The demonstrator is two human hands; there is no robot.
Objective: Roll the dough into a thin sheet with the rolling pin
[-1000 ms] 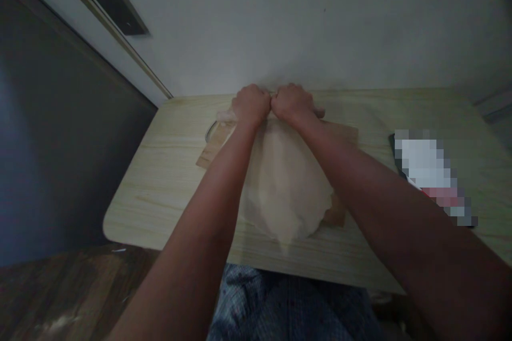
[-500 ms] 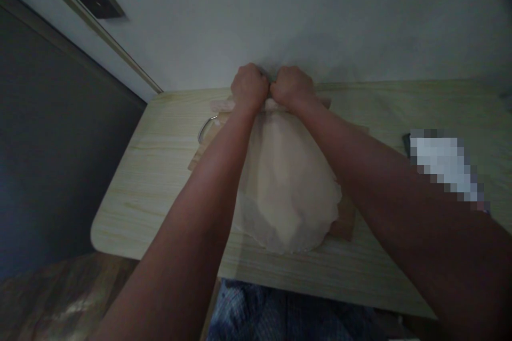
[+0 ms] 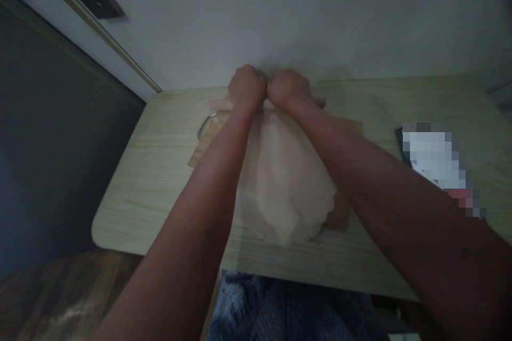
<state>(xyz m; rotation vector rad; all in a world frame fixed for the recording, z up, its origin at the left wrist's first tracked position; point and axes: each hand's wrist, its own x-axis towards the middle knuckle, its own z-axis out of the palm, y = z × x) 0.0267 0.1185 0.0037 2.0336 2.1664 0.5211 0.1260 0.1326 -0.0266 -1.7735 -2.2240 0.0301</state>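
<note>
A wide, thin sheet of pale dough [image 3: 284, 186] lies over a wooden board [image 3: 340, 213] and hangs past its near edge. At the far edge of the sheet, what looks like a rolling pin [image 3: 218, 104] lies crosswise, with dough around its middle. My left hand [image 3: 247, 88] is closed over the pin, left of its middle. Beside it, almost touching, my right hand [image 3: 288, 87] is closed over the pin too. The fingers of both hands curl away on the far side, partly hidden. My forearms cover parts of the board.
A metal handle [image 3: 205, 127] sticks out at the board's left side. The pale wooden table [image 3: 132, 186] meets a white wall [image 3: 256, 10] just behind my hands. To the right lies a flat dark-edged object, its surface blurred [image 3: 430, 154].
Both hands stay closed side by side at the far end of the dough. The view has shifted slightly, and I see no clear movement of the pin.
</note>
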